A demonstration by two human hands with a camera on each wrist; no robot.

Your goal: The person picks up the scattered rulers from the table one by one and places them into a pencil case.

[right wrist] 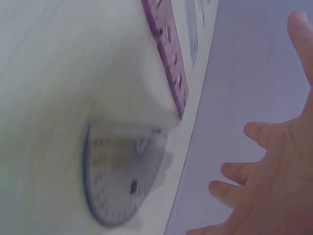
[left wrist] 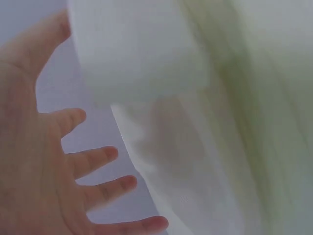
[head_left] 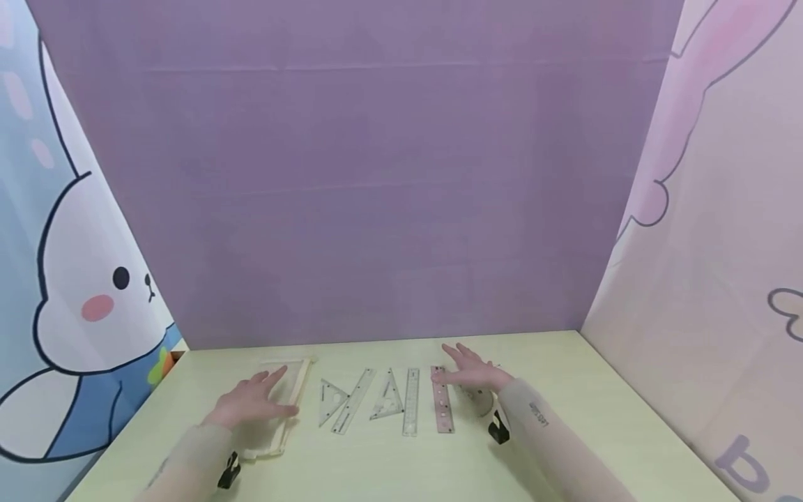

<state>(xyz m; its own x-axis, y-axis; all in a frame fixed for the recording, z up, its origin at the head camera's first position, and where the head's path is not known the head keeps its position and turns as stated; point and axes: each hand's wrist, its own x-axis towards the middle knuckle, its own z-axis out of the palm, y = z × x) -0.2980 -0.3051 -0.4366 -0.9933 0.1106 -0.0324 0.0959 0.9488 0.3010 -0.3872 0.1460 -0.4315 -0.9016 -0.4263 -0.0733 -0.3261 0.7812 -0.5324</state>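
Observation:
My left hand [head_left: 254, 402] is held with spread fingers over a translucent, pale-edged flat case [head_left: 276, 446] on the left of the table. In the left wrist view, that hand's palm and straight fingers show with nothing in them, beside the blurred whitish case [left wrist: 171, 161]. Over the far end of a pink ruler [head_left: 444, 415] and a clear protractor [head_left: 483, 402], my right hand [head_left: 472, 371] spreads its fingers. The right wrist view has the protractor [right wrist: 122, 171] and pink ruler [right wrist: 171, 58] lying on the table, apart from the empty right hand [right wrist: 274, 171].
Between the hands, a clear set square [head_left: 332, 401], a slanted clear ruler [head_left: 353, 401], a second set square [head_left: 387, 399] and an upright-lying clear ruler [head_left: 410, 402] form a row on the pale table [head_left: 376, 470]. A purple panel [head_left: 376, 209] stands behind.

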